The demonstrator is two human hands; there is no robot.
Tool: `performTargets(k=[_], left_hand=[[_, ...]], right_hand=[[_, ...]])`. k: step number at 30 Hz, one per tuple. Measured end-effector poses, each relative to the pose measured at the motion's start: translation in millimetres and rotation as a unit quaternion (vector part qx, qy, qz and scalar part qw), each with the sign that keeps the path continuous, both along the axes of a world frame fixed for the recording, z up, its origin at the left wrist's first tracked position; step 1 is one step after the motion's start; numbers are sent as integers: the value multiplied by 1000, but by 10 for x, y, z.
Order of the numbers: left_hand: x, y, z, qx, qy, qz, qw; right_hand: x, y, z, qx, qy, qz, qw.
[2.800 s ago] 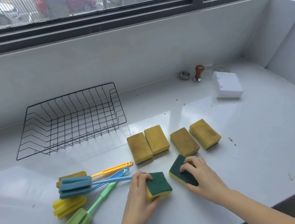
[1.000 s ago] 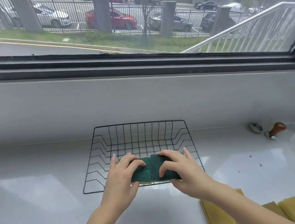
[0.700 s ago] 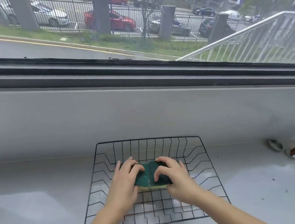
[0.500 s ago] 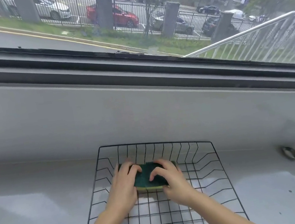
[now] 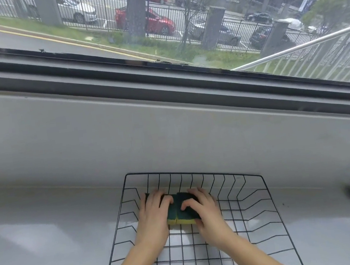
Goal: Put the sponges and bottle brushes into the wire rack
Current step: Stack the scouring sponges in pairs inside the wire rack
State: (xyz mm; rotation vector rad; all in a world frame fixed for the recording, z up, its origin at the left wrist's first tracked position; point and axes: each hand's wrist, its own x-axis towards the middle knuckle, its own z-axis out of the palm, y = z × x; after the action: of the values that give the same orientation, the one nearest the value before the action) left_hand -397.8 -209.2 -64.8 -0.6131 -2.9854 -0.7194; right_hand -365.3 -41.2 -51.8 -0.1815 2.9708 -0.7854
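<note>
This looks like a kitchen or pantry work area at street level. A glossy pale grey counter [image 5: 40,252] runs under a wide window [image 5: 176,19] with a dark frame, backed by a plain grey upstand. A black wire rack [image 5: 255,199] of the dish-draining kind sits on it and holds green-and-yellow scouring sponges [image 5: 182,212]. Outside lie a road, a railing fence, parked cars [image 5: 154,21] and trees, so it faces a street or car park.
</note>
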Motion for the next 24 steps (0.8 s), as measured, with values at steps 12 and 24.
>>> performTargets(k=[12,24], left_hand=[[497,-10,28,-91,-107,-35,990],[464,66,256,-122,-139,-21,982]], right_hand=[[488,-87,9,20,-84,-87,992],[406,-57,145,86,-171,-63,979]])
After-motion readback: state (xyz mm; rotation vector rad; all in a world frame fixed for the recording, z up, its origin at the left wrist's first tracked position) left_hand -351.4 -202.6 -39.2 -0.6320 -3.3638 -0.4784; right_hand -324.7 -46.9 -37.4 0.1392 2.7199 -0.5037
